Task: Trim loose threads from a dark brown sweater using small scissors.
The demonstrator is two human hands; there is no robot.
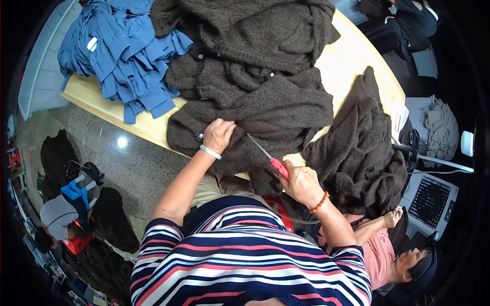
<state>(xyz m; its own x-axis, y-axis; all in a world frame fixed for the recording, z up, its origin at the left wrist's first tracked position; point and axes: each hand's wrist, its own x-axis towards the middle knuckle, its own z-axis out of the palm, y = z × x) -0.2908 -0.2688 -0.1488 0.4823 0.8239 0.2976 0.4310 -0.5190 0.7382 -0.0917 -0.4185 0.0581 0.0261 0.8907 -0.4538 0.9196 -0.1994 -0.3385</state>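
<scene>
My left hand, with a pale bangle at its wrist, rests on a dark brown knit cardigan, its fingers pinched together on the cloth. A shiny round button lies just beside that hand. In my right hand, which wears an orange bead bracelet, a red-handled tool with a thin pointed metal shaft is gripped. Its tip is directed up and left, over the cardigan and a little right of my left hand. Whether it has one blade or two I cannot make out.
More brown knitwear is heaped at the far side of the pale wooden table. Blue garments lie at the far left. Another brown knit pile hangs over the right edge. A person in pink sits close at right; another is at lower left.
</scene>
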